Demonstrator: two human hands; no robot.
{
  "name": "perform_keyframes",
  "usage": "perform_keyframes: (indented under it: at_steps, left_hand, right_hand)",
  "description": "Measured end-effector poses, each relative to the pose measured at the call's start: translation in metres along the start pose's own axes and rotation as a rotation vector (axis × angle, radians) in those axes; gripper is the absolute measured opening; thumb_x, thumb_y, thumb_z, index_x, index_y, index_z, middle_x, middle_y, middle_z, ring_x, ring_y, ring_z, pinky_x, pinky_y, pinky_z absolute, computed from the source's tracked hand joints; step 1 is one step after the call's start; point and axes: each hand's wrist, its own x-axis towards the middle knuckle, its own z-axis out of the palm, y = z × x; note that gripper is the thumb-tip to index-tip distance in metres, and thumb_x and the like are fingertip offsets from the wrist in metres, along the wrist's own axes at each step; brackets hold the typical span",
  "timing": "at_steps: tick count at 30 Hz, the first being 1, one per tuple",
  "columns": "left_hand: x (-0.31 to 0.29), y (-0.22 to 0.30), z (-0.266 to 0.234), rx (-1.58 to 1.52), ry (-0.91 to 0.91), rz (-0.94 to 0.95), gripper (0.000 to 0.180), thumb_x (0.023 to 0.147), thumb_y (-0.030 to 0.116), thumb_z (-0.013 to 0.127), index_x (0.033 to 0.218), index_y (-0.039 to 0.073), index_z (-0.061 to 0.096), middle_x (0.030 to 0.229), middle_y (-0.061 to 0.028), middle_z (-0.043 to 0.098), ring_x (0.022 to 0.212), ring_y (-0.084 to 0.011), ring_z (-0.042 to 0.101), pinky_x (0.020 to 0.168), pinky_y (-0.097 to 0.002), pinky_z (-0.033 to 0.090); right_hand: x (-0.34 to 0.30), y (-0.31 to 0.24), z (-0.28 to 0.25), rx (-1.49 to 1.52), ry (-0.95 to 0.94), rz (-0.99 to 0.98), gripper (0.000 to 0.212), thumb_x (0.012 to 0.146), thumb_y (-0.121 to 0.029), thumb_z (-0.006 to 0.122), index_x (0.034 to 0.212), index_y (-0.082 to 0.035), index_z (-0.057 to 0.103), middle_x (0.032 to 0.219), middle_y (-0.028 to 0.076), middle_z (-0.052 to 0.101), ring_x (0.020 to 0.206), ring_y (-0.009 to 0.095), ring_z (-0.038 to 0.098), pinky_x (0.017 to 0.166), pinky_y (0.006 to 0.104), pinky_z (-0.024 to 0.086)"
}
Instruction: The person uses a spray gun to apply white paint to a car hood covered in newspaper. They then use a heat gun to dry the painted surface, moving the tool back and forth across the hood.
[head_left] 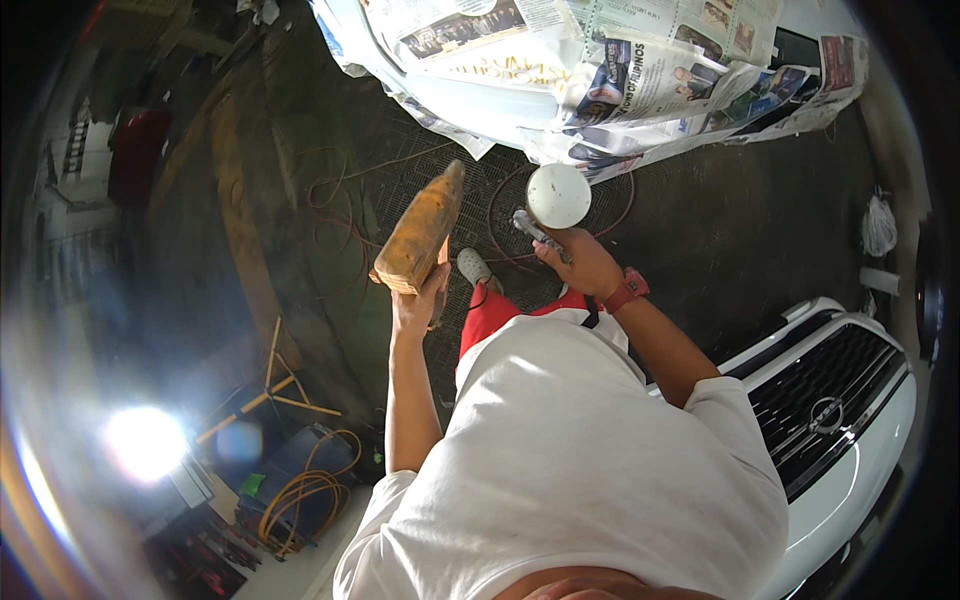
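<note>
My left hand [418, 300] is closed round the underside of a long, tapered, yellow-brown tool [420, 235] with a worn, stained surface. Its narrow tip points away from me, and its exact kind does not show. My right hand [583, 262] grips what looks like a spray gun [542, 236] of grey metal, with a round, speckled white cup [558, 196] on top. Most of its handle is hidden by my fingers and the cup. Both tools are held up in front of my body, apart from each other, near the papered car panel [480, 95].
Newspaper sheets [650, 90] cover much of the panel ahead. Thin hoses [495, 225] curl over the dark floor grating. A white car front [830, 420] stands close at right. At lower left are a bright lamp [146, 445], a yellow stand [270, 390] and a coiled orange hose [290, 510].
</note>
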Motion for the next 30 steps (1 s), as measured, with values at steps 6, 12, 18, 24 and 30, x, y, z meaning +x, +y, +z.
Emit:
perform_keyframes:
  at_steps: [6,12,18,24,30]
  left_hand:
    - [0.058,0.019,-0.048,-0.106,0.188,0.094,0.013,0.096,0.008,0.073,0.102,0.005,0.062,0.085,-0.0014,0.061,0.073,-0.0106,0.055,0.068,-0.0287,0.046]
    - [0.089,-0.006,-0.131,-0.048,0.117,0.118,0.015,0.096,0.01,0.074,0.102,0.005,0.061,0.086,-0.0015,0.061,0.074,-0.0091,0.054,0.067,-0.0299,0.045]
    - [0.077,-0.011,-0.159,0.389,-0.208,-0.151,0.039,0.091,0.02,0.082,0.119,0.001,0.064,0.101,-0.007,0.068,0.094,-0.0139,0.065,0.08,-0.0338,0.053]
    - [0.051,-0.045,-0.158,0.101,-0.393,-0.228,0.027,0.097,0.013,0.069,0.121,0.003,0.061,0.095,-0.0023,0.064,0.085,-0.0123,0.058,0.079,-0.0312,0.05]
    - [0.023,-0.028,-0.173,-0.136,-0.364,-0.489,0.042,0.096,0.01,0.054,0.137,0.005,0.05,0.116,-0.0083,0.059,0.102,-0.0189,0.059,0.094,-0.0388,0.052]
  right_hand:
    - [0.035,-0.027,0.03,-0.002,0.248,-0.023,0.051,0.105,-0.036,0.056,0.144,-0.003,0.057,0.121,0.029,0.068,0.112,0.045,0.066,0.096,0.045,0.051]
    - [0.092,-0.069,0.052,0.092,0.314,0.051,0.053,0.107,-0.037,0.055,0.149,-0.005,0.054,0.088,0.018,0.069,0.077,0.021,0.065,0.083,0.0366,0.054]
    - [0.142,-0.107,0.06,0.161,0.376,0.004,0.054,0.108,-0.044,0.053,0.15,-0.009,0.055,0.081,0.01,0.07,0.075,0.016,0.067,0.074,0.0319,0.055]
    - [0.185,-0.107,0.052,0.23,0.496,-0.058,0.054,0.108,-0.044,0.054,0.15,-0.01,0.055,0.074,0.008,0.068,0.069,0.013,0.065,0.068,0.0306,0.054]
    - [0.213,-0.083,0.051,0.244,0.522,-0.034,0.057,0.106,-0.052,0.054,0.149,-0.015,0.056,0.072,0.007,0.07,0.063,0.014,0.065,0.065,0.0314,0.054]
